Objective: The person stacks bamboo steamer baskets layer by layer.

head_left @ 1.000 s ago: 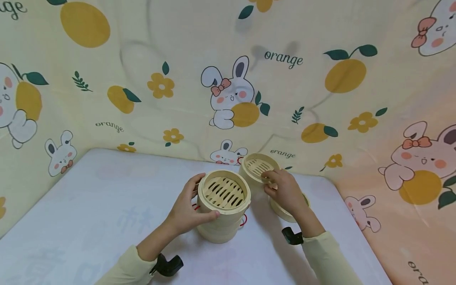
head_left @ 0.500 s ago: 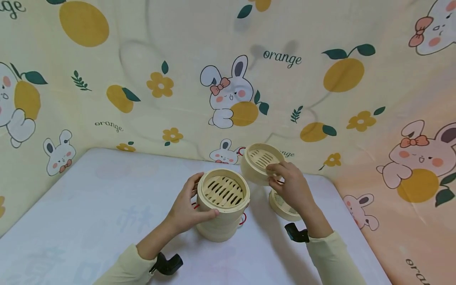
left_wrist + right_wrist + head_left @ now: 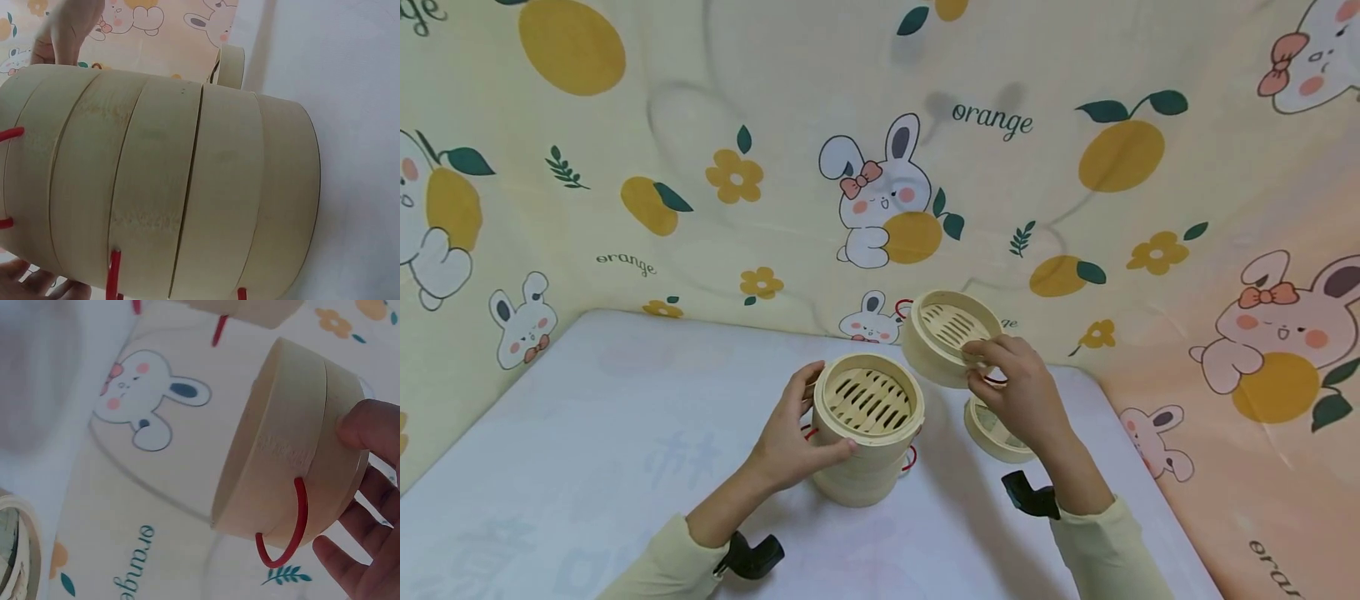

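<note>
My left hand grips the upper side of a stack of small bamboo steamer baskets, thumb across the front. The topmost basket shows a slatted base. In the left wrist view the stacked rings fill much of the picture, with red cord loops on their sides. My right hand pinches another bamboo steamer basket by its rim, thumb outside. It hangs tilted in the air, right of and behind the stack; in the right wrist view its side has a red loop.
A further round bamboo piece lies on the white table, below my right hand and partly hidden by it. Behind the table hangs a cream cloth printed with rabbits and oranges. Black wrist cameras sit at both cuffs.
My right hand has raised its steamer basket and tilted it, uncovering more of the round piece below. My left hand keeps its hold on the stack, nearly still.
</note>
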Demonstrator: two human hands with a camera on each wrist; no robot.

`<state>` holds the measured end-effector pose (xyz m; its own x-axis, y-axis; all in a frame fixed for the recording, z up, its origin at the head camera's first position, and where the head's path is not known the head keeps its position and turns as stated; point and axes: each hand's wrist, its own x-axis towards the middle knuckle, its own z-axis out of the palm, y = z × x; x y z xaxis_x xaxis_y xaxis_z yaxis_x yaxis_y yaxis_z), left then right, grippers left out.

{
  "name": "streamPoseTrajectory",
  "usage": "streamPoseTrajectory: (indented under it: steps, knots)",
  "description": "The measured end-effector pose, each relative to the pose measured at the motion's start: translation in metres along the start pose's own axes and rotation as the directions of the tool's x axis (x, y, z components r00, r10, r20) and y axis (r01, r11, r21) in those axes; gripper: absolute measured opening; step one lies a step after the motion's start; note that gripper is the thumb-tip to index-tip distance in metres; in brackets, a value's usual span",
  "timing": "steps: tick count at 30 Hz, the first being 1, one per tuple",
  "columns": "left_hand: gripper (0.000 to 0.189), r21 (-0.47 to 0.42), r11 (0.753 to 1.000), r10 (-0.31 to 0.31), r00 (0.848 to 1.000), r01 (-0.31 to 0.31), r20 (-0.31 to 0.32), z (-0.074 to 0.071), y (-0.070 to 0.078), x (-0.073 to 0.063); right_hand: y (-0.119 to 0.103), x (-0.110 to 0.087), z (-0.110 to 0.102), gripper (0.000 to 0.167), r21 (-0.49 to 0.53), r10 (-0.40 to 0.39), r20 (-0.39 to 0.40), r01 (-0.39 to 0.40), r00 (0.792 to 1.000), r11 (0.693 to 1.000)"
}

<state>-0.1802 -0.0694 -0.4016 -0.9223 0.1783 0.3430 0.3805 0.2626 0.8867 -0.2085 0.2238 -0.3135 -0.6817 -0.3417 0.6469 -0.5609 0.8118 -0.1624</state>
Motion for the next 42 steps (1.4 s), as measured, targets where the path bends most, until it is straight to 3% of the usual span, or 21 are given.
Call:
streamPoseTrajectory:
  steps: [9,26,32,42]
  knots:
    - [0.097,-0.016,1.000,0.016,1.000,-0.016,0.004,-0.001,-0.003,0.000,-0.018,-0.004,-0.010,0.026,0.037,0.018,0.012,-0.018,1.000,0.999]
    - [0.089,-0.051,0.996,0.072,0.997,-0.071,0.012,-0.004,-0.003,0.001,-0.040,-0.006,-0.011,0.034,0.158,-0.094,-0.013,0.094,0.996,0.983]
    - [0.090,-0.054,0.995,0.085,0.996,-0.084,0.014,-0.005,-0.003,0.001,-0.047,-0.006,-0.009,0.036,0.150,-0.163,-0.022,0.165,0.986,0.975]
    - [0.087,-0.097,0.994,0.050,0.998,-0.045,0.045,-0.009,-0.002,0.001,-0.059,-0.007,-0.007,0.032,0.184,-0.194,0.016,0.188,0.981,0.965]
